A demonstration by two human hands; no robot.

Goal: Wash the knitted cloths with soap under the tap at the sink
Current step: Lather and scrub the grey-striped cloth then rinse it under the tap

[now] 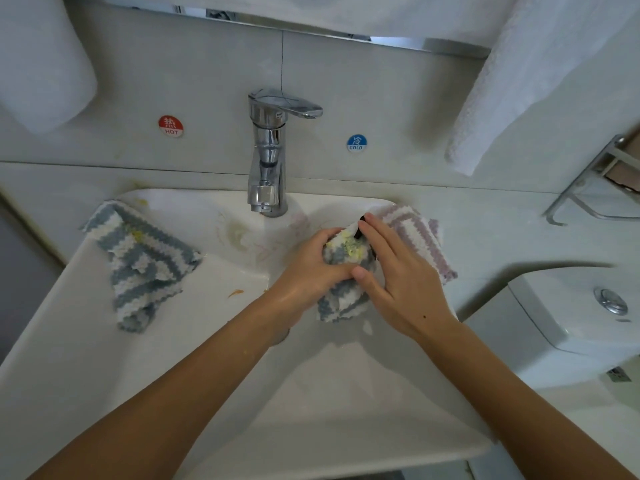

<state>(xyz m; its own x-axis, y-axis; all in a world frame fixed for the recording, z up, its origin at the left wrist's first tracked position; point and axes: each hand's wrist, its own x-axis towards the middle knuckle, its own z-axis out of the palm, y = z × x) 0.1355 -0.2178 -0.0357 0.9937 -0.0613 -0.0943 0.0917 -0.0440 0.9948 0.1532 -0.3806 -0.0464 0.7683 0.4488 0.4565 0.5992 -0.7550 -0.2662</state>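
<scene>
Over sink (104, 341), left hand (311, 271) grips cloth (343, 251) (stained); right hand (398, 271) clasps it.

A small bathroom, seen from above the washbasin. A white ceramic sink (104, 341) with a chrome single-lever tap (268, 150) is set against a pale tiled wall (207, 81). Round stickers marked HOT (171, 126) and COLD (357, 143) flank the tap. White towels (540, 81) hang overhead, below a mirror edge (398, 41). A toilet cistern (571, 317) with a chrome flush button (611, 301) stands to the right, beside a wall-mounted metal rack (595, 188).
</scene>
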